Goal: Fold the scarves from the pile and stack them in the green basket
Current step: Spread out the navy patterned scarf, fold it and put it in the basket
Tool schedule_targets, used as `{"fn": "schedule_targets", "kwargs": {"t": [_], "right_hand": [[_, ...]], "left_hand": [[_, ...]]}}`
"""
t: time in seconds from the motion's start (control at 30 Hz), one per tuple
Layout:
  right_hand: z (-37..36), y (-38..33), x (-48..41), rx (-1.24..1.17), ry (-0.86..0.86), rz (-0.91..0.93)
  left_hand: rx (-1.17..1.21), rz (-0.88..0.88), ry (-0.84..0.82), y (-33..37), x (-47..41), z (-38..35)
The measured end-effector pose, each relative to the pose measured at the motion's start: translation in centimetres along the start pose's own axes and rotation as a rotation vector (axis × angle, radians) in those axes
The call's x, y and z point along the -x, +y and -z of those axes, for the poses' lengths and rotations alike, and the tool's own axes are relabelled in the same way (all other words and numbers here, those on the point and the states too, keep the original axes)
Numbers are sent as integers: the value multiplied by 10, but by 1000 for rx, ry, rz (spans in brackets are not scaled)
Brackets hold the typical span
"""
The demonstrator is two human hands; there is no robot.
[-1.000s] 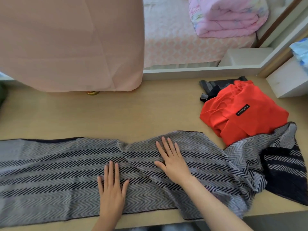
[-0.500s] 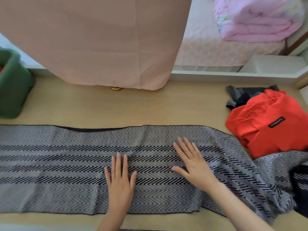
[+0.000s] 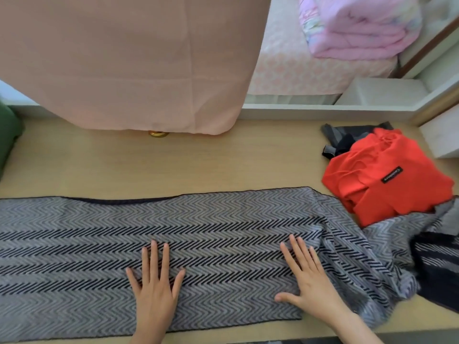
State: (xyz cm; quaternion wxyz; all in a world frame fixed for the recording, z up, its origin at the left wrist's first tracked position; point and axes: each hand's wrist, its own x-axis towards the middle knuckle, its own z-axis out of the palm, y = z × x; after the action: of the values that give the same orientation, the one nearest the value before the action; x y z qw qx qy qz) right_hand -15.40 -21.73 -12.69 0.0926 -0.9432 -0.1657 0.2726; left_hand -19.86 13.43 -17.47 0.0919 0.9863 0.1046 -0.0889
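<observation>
One grey zigzag scarf (image 3: pixel 223 232) lies spread on the wooden table (image 3: pixel 173 165), its long axis running left to right; its right end is bunched and rumpled beside the pile. Two hands press flat on it, gripping nothing: the left hand (image 3: pixel 155 291) near the middle, the right hand (image 3: pixel 310 286) further right, fingers straight and spread. The pile at right shows two pieces, a red scarf (image 3: pixel 387 180) over a dark grey scarf (image 3: pixel 347 135). One green basket (image 3: pixel 8 140) peeks in at the far left edge.

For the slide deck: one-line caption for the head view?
Left hand and right hand press flat on a grey herringbone scarf spread along the wooden table; a red scarf lies at right.
</observation>
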Motion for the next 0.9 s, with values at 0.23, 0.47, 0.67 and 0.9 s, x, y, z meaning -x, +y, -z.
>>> {"fn": "schedule_targets", "kwargs": {"t": [0.23, 0.47, 0.67, 0.9], "right_hand": [[-2, 3, 18, -99, 136, -46], [-15, 45, 77, -250, 339, -535], [-28, 110, 108, -195, 65, -491], [-11, 147, 132, -275, -4, -399]], "left_hand": [[70, -14, 7, 23, -11, 3], [53, -463, -82, 169, -8, 4], [-68, -605, -185, 204, 2, -25], [-89, -631, -160, 197, 1, -27]]}}
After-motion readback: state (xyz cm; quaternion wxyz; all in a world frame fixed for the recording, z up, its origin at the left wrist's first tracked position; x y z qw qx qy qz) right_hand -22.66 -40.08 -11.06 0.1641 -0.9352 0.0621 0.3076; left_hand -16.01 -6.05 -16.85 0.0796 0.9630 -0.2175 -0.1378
